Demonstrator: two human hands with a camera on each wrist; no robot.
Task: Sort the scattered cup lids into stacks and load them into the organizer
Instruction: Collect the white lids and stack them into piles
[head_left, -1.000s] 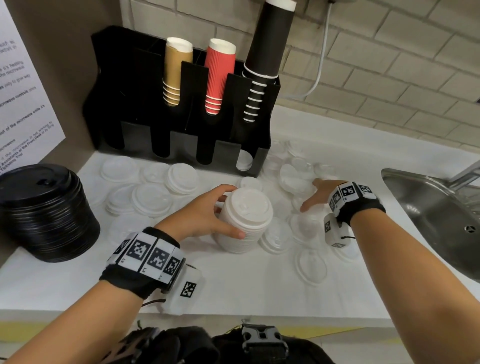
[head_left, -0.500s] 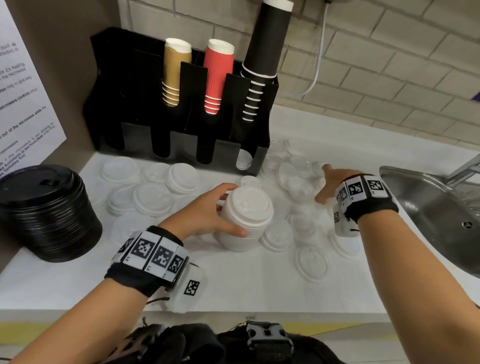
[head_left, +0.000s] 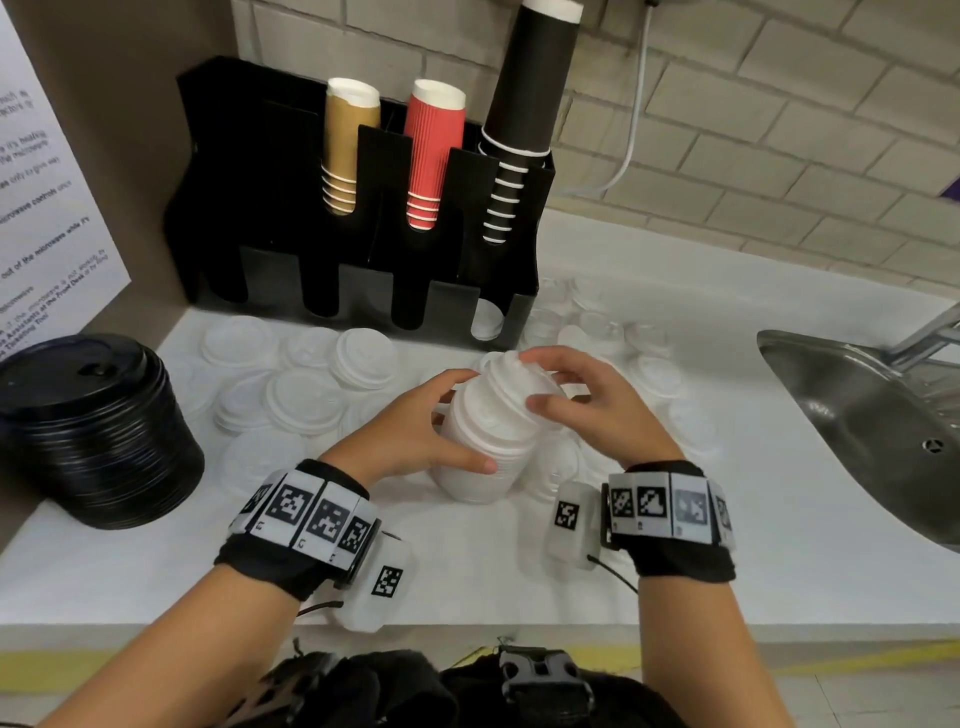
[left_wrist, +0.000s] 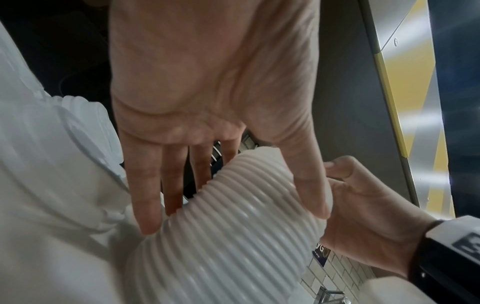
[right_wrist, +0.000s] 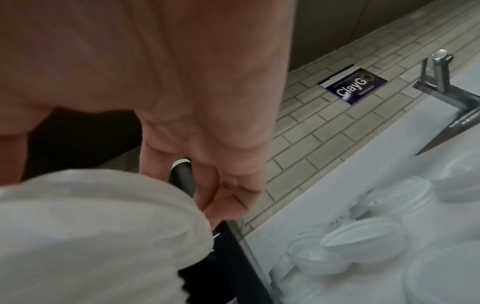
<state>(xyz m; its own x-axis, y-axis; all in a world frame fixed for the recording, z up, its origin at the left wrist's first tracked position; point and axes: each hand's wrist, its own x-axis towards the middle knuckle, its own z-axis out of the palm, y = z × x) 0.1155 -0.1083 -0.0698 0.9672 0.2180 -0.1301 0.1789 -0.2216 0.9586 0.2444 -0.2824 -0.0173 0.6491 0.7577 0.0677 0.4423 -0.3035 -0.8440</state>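
Left hand: wrapped around the side of the white lid stack at centre frame, thumb low on the near wall, fingers behind; the stack is held steady on the counter.

Right hand: curled over the stack's top, a single white lid pinched at its rim between thumb and fingertips and held tilted on the stack, not yet seated.

White lid stack: nested lids, ribbed along the side in the left wrist view. Judged light and thin-walled, stiff at the rim, springy in the dome, smooth and liable to slip. A tall stack is likely to lean or shed lids, so it is best taken around the lower and middle ribs, with a palm kept on top.

Loose lids: white and clear, scattered across the counter at centre left and centre right, still unsorted.

Black lid stack: left edge, standing apart.

Organizer: black, upper centre, cups in its upper slots; one white lid is visible in the lower right slot.

Sink: right edge.
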